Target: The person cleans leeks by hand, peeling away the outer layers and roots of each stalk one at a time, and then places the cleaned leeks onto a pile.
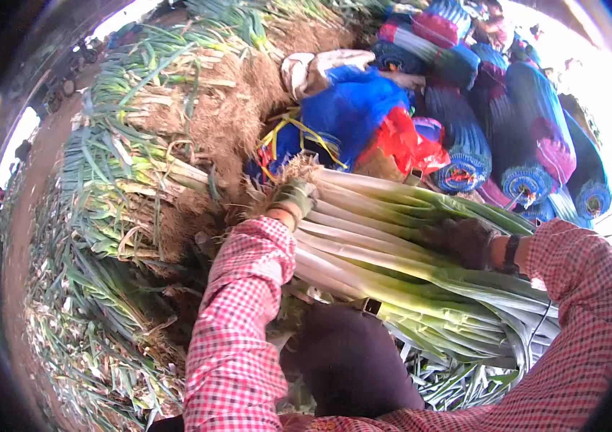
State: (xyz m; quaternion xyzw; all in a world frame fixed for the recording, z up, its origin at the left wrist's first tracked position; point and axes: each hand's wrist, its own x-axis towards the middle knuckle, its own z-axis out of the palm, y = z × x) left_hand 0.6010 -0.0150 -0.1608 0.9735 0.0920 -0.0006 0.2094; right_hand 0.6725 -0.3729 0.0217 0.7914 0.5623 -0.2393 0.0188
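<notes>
Harsh daylight; right edge blown out; fisheye warp; dark vignette.

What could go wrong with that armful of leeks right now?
The leeks lie loose across the lap, with only the left hand at the root end and the right hand near the middle, so some might slide off. The green tops hang unsupported and could bend. Dirt from the roots may smear the white stalks.

Two gloved hands, left [295, 196] and right [464, 241]; one leek bundle [392, 245].

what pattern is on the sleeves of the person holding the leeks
Red and white check, on both sleeves, plain in the head view.
</notes>
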